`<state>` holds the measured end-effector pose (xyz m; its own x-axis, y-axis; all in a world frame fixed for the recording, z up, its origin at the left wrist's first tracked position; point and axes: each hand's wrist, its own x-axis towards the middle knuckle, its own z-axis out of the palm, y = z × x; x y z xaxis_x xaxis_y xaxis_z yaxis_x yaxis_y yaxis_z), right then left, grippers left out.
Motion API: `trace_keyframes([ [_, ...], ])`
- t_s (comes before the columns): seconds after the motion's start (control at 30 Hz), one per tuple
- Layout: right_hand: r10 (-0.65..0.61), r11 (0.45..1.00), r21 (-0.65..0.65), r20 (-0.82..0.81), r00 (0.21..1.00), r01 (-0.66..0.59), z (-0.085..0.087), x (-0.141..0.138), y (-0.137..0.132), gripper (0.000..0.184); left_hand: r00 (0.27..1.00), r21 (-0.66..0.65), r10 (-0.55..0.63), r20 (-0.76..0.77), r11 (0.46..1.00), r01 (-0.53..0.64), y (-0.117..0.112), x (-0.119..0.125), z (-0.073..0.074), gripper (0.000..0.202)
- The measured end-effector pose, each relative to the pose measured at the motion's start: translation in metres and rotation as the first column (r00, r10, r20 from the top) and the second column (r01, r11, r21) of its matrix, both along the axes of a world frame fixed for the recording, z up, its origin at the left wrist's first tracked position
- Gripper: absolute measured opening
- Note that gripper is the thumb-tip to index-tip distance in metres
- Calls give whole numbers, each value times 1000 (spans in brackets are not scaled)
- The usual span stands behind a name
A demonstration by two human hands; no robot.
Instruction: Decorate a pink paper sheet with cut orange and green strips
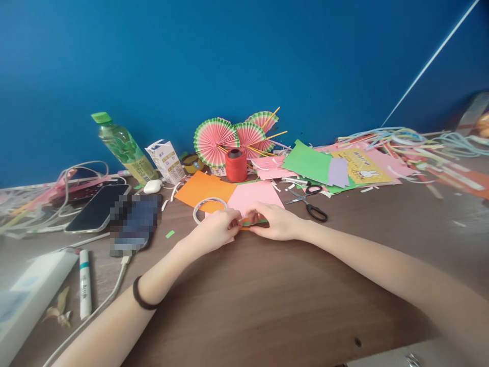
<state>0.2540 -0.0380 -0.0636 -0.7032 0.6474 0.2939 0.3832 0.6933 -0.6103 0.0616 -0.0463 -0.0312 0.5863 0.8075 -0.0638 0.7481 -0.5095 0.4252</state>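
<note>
My left hand (220,225) and my right hand (275,222) meet low over the middle of the desk. Between their fingertips is a small folded paper strip (245,228) with orange and green edges, mostly covered by the fingers. Both hands are closed in a pinch at its two ends. Pink paper (255,196) lies just beyond them, beside an orange sheet (204,188). A roll of white tape (196,209) rests partly on the orange sheet, close to my left hand. To the right of my right hand lie black-handled scissors (316,211), blades spread apart.
Behind stand a red thread spool (236,167), pleated watermelon-coloured paper fans (216,138), a white carton (166,162) and a green-capped bottle (124,148). Coloured sheets (307,163) pile at right. Phones (98,208), a cable (114,288) and a marker (84,285) lie left.
</note>
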Motion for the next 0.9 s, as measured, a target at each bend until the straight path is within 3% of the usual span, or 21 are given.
trace_keyframes([
  [0.13,-18,997,-74,-46,999,14,0,2,1,24,997,-63,44,60,997,-40,2,-2,4,14],
  [0.23,-33,995,-92,-61,998,27,1,2,3,24,984,-254,77,161,967,-34,3,-4,4,14],
  [0.33,-144,984,90,-107,984,154,5,3,5,15,935,-527,204,289,850,-23,5,-4,3,12],
  [0.4,-216,940,223,-198,956,259,9,3,5,8,893,-631,305,332,775,-30,6,-4,1,14],
  [0.47,-232,918,256,-279,932,305,14,3,3,2,855,-694,379,355,719,-31,8,-4,-1,21],
  [0.6,-180,981,25,-239,954,192,19,0,-1,11,804,-790,477,354,613,-15,13,-5,-5,25],
  [0.7,-131,981,-164,-170,977,103,13,-3,-2,13,779,-828,528,339,561,-21,14,-5,-9,26],
  [0.9,-111,985,-149,-182,977,84,-1,-7,1,13,774,-829,547,318,556,-53,14,-4,-13,23],
])
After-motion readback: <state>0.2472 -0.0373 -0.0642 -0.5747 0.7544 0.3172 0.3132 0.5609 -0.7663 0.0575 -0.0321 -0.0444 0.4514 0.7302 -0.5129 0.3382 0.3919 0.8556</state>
